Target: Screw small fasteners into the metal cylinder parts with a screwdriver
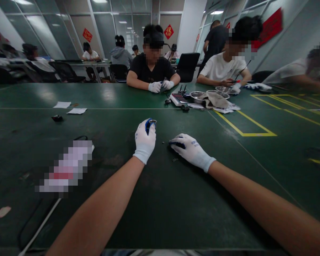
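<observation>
My left hand, in a white glove with blue on the palm side, is closed around a shiny metal ring. The ring's round rim shows above the thumb and fingers; the rest is hidden. To the right, my gloved right hand rests low over the green tabletop with its fingertips pinched together. Whatever lies between those fingertips is too small to make out. One small nut-like metal piece lies between the two hands. Several more tiny metal pieces lie just below the right fingers.
A pale, blurred-out object with a cable lies at left. Papers and a small black item are beyond it. Metal bowls and a grey cloth sit farther back. Co-workers sit across the table.
</observation>
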Available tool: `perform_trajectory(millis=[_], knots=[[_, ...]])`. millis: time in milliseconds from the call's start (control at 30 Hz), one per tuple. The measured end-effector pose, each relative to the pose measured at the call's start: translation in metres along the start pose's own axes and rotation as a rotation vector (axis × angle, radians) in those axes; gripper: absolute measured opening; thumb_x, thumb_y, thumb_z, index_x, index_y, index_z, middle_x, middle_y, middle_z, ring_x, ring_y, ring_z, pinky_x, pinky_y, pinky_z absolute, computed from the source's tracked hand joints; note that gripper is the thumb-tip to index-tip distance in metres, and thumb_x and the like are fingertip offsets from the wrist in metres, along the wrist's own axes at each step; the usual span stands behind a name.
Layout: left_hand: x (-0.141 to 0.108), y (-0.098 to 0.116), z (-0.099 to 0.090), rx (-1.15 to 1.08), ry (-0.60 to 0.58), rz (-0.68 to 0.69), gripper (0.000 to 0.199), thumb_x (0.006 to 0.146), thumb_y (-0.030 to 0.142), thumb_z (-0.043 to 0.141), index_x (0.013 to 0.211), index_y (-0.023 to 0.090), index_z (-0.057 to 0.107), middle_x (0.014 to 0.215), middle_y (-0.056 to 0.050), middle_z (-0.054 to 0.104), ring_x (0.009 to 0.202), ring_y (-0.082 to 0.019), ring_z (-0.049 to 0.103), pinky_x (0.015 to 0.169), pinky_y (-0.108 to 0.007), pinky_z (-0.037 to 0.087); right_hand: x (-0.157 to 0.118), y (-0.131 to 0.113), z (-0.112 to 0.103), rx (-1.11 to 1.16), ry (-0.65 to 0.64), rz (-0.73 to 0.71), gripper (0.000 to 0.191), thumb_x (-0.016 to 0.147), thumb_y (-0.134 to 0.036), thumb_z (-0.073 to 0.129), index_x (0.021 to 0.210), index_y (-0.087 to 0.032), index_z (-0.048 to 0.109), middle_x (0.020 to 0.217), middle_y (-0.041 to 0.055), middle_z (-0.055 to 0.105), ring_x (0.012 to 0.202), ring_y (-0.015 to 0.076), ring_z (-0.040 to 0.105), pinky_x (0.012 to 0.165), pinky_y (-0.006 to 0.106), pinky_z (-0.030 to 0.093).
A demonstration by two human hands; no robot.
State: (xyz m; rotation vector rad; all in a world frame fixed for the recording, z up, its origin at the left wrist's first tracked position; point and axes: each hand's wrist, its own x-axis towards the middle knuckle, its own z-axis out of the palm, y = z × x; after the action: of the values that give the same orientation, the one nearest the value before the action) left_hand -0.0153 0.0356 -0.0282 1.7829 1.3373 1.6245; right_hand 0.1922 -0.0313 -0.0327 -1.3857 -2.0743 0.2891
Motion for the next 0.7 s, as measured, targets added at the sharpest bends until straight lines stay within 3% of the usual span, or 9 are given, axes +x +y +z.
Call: perform_trajectory(millis=[333, 700], knots=[[0.002, 0.001, -0.001, -0.017, -0.021, -0.050, 0.026, 0.100, 0.033, 0.061, 0.117, 0.018, 0.072, 0.120, -0.013, 0.077, 0.115, -0.028, 0.072, 0.105, -0.045, 0.057, -0.004, 0.025, -0.018, 0.058, -0.034, 0.038, 0.022, 0.090, -0.015, 0.067, 0.105, -0.023, 0.081, 0.107, 0.0069, 0.081, 0.100, 0.0234, 0.078, 0.098, 0.042, 0.063], [0.003, 0.002, 0.001, -0.018, -0.021, -0.033, 0.022, 0.100, 0.032, 0.061, 0.114, 0.018, 0.072, 0.116, -0.012, 0.077, 0.111, -0.027, 0.072, 0.105, -0.045, 0.056, -0.007, 0.022, -0.025, 0.033, 0.022, 0.127, 0.025, 0.093, -0.028, 0.064, 0.113, -0.023, 0.080, 0.109, 0.0054, 0.083, 0.099, 0.0235, 0.079, 0.097, 0.041, 0.064]])
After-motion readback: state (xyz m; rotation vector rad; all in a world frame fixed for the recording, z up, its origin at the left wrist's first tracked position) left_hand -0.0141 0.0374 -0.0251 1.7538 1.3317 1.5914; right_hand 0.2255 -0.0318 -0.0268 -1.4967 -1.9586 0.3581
